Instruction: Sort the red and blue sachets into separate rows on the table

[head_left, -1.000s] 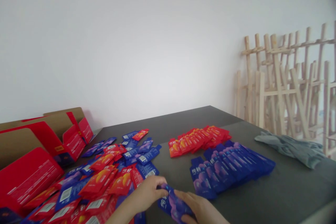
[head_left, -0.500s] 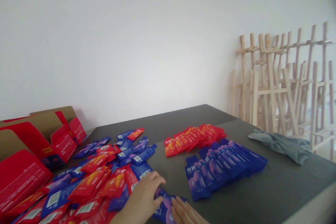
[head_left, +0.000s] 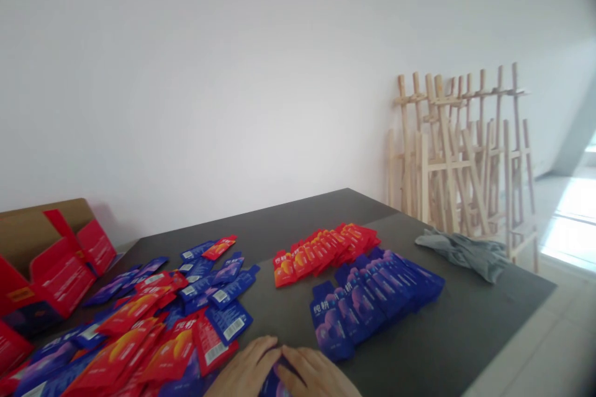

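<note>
At the bottom edge of the view, my left hand [head_left: 249,367] and my right hand [head_left: 316,373] meet over a blue pouch [head_left: 271,379]. The fingers of both hands are bent and pressed on it, hiding most of it. To the left lies a loose heap of mixed pouches: a red pouch [head_left: 174,350] with orange fruit on it is among them, and a blue pouch [head_left: 229,321] lies barcode up close to my left hand. Ahead and to the right, an overlapping row of blue pouches [head_left: 367,298] lies face up, with a row of red pouches [head_left: 321,251] behind it.
Open red cardboard boxes [head_left: 60,273] stand at the left edge of the dark table [head_left: 405,347]. A crumpled grey cloth or glove [head_left: 465,251] lies near the table's right edge. Beyond it, wooden easels [head_left: 447,161] lean by the white wall.
My view has turned to the right. My two hands have come together over the blue pouch, which showed more openly between them before. The two rows lie as they did.
</note>
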The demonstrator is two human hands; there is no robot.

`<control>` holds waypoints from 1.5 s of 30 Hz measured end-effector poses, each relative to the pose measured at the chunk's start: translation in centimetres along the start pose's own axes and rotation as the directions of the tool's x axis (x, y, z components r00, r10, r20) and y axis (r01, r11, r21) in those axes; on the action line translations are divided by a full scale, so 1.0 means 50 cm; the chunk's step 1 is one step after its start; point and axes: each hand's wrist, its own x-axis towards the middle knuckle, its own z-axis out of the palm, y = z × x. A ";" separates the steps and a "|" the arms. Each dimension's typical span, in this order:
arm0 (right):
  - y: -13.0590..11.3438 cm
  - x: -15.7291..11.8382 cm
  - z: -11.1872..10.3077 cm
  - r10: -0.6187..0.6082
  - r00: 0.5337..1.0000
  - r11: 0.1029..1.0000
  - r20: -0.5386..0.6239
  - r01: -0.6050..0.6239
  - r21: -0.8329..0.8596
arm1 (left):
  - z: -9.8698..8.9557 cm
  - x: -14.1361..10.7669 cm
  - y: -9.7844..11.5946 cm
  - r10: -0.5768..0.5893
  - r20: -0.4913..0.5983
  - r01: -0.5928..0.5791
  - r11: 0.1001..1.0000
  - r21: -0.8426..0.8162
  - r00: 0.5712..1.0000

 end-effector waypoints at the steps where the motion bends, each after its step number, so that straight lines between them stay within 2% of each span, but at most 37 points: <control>1: 0.001 -0.004 -0.001 0.019 1.000 1.000 0.017 -0.019 -0.005 | 0.002 0.006 0.004 0.030 -0.013 -0.030 1.000 0.009 0.999; 3: 0.006 -0.012 -0.006 0.046 0.998 0.999 0.050 -0.045 -0.017 | -0.004 0.022 0.019 0.065 -0.045 -0.063 0.997 0.036 0.997; 5: 0.015 -0.019 -0.014 0.064 0.996 0.998 0.058 -0.063 -0.015 | -0.021 0.042 0.043 0.055 -0.088 -0.049 0.997 0.065 0.995; 9: 0.037 -0.028 -0.033 0.121 0.988 0.993 0.092 -0.121 -0.007 | -0.053 0.084 0.090 -0.050 -0.175 0.062 0.996 0.068 0.983; 12: 0.053 -0.033 -0.047 0.173 0.971 0.985 0.166 -0.171 -0.032 | -0.051 0.113 0.112 -0.086 -0.213 0.088 0.996 -0.001 0.973; 15: 0.069 -0.034 -0.066 0.197 0.940 0.980 0.280 -0.196 -0.031 | -0.036 0.134 0.133 -0.057 -0.236 0.035 0.995 -0.096 0.970; 18: 0.082 -0.024 -0.093 0.224 0.871 0.967 0.437 -0.255 0.011 | -0.031 0.142 0.151 -0.032 -0.226 0.004 0.992 -0.124 0.974; 20: 0.086 -0.014 -0.112 0.255 0.815 0.946 0.521 -0.321 0.039 | -0.040 0.137 0.150 -0.037 -0.223 0.014 0.994 -0.105 0.974; 22: 0.088 -0.003 -0.127 0.283 0.767 0.924 0.576 -0.378 0.050 | -0.057 0.124 0.130 -0.070 -0.247 0.054 0.996 -0.069 0.966; 26: 0.094 0.007 -0.146 0.334 0.718 0.898 0.610 -0.439 0.026 | -0.095 0.086 0.051 -0.209 -0.293 0.232 0.972 0.045 0.933; 29: 0.102 0.002 -0.153 0.331 0.721 0.901 0.609 -0.433 0.022 | -0.111 0.056 0.001 -0.353 -0.248 0.394 0.909 0.140 0.902; 31: 0.108 -0.003 -0.157 0.317 0.737 0.910 0.597 -0.413 0.026 | -0.113 0.041 -0.014 -0.407 -0.200 0.442 0.879 0.179 0.891; 34: 0.116 -0.008 -0.161 0.301 0.765 0.926 0.569 -0.378 0.019 | -0.109 0.033 -0.014 -0.398 -0.172 0.429 0.876 0.221 0.901; 38: 0.115 0.000 -0.164 0.244 0.806 0.953 0.539 -0.302 0.020 | -0.100 0.040 -0.003 -0.356 -0.199 0.400 0.879 0.261 0.913; 45: 0.057 0.094 -0.137 0.114 0.812 0.936 0.573 -0.280 0.211 | -0.091 0.039 0.027 -0.268 -0.218 0.315 0.923 0.222 0.939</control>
